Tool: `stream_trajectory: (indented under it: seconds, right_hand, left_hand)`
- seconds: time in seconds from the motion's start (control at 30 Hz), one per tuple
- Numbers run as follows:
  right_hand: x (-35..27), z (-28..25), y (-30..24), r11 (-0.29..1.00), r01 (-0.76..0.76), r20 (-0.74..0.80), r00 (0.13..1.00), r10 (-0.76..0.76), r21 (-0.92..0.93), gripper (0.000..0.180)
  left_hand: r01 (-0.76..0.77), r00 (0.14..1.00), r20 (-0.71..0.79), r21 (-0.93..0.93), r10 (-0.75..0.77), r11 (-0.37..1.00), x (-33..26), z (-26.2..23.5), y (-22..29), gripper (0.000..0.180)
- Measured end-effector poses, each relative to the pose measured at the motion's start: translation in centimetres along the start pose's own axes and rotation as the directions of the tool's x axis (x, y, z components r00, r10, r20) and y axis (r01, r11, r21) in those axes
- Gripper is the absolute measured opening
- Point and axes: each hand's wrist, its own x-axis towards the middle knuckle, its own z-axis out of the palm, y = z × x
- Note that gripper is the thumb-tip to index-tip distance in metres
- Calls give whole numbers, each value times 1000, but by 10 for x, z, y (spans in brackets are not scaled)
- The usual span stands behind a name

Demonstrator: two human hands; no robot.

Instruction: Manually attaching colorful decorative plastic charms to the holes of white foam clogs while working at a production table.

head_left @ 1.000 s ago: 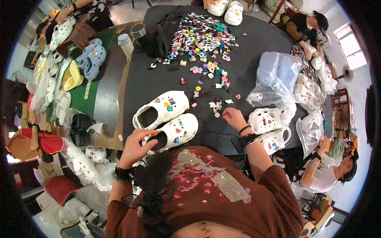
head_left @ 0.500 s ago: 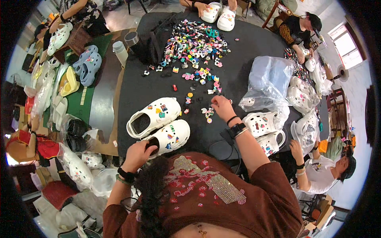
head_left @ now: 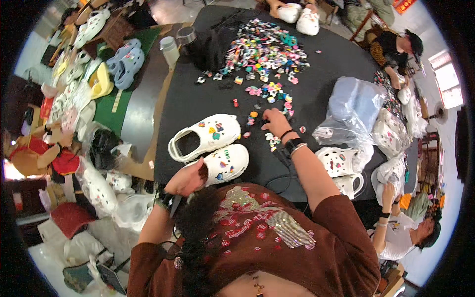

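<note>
Two white clogs with colourful shoe charms lie side by side on the dark table. My left hand [head_left: 186,179] grips the nearer clog [head_left: 228,163] at its foot opening, with some fingers hidden inside. The farther clog [head_left: 213,132] rests untouched, its heel strap toward the left. To the right of the clogs, my right hand [head_left: 278,123] is low over the table among loose charms. Its fingers are bent and apart, and nothing shows between them. A few small charms [head_left: 272,140] lie just below it, and an orange round charm [head_left: 254,114] is by its fingertips.
A large heap of charms [head_left: 267,52] spreads across the far table. A steel tumbler [head_left: 187,37] and a pale bottle [head_left: 169,52] stand far left. To the right are a clear plastic bag [head_left: 354,106] and more white clogs [head_left: 337,161]. Other people work around the table.
The view has shifted, so the table's things appear farther right. My left hand has reached deeper into the nearer clog's opening. My right hand's fingers have spread slightly among the charms.
</note>
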Motion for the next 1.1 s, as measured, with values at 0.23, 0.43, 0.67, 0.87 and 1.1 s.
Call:
stream_trajectory:
  seconds: [0.23, 0.43, 0.67, 0.87, 1.1]
  right_hand:
    - [1, 1, 5, 992, 71, -33, 997, -74, -102, 17]
    - [-7, -13, -20, 991, 44, -145, 989, -25, 129, 13]
    - [-32, -27, -117, 901, 321, 264, 878, -399, 293, 18]
    - [-56, 1, -127, 906, 280, 373, 842, -391, 317, 17]
    - [-71, 16, -141, 861, -85, 353, 929, -114, 501, 19]
  left_hand:
    - [-65, 991, -121, -120, 50, 991, 17, 30, 1, 43]
    - [-106, 982, -179, -241, 63, 965, 39, 14, -11, 37]
    - [-122, 980, -182, -211, 83, 970, 33, 18, -15, 38]
    - [-97, 984, -151, -10, 94, 995, 33, 16, -19, 42]
    - [-57, 989, -141, -24, 53, 998, 46, -1, -23, 34]
